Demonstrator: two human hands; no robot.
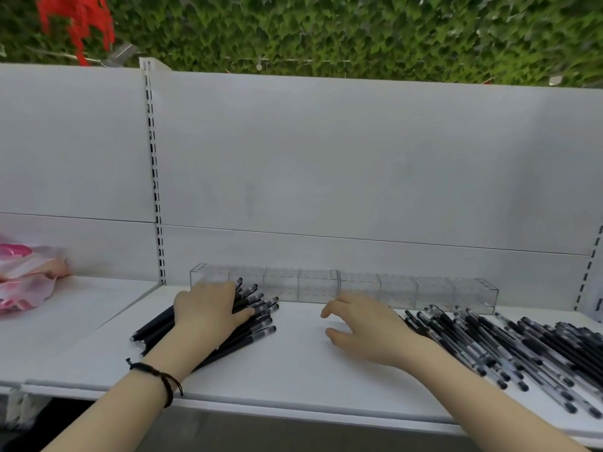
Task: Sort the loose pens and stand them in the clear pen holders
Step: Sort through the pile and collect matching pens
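A row of clear pen holders (359,287) stands empty along the back of the white shelf (293,363). My left hand (208,309) lies flat on a bundle of black pens (257,318) at the left, fingers spread over them. My right hand (362,327) hovers over the bare shelf middle with fingers loosely curled, holding nothing. A big spread of loose black and clear-barrel pens (502,347) lies to the right of that hand.
A pink and white plastic bag (26,275) sits on the neighbouring shelf at far left. A white back panel (359,158) with slotted uprights rises behind the holders. Green foliage and red leaves show above it.
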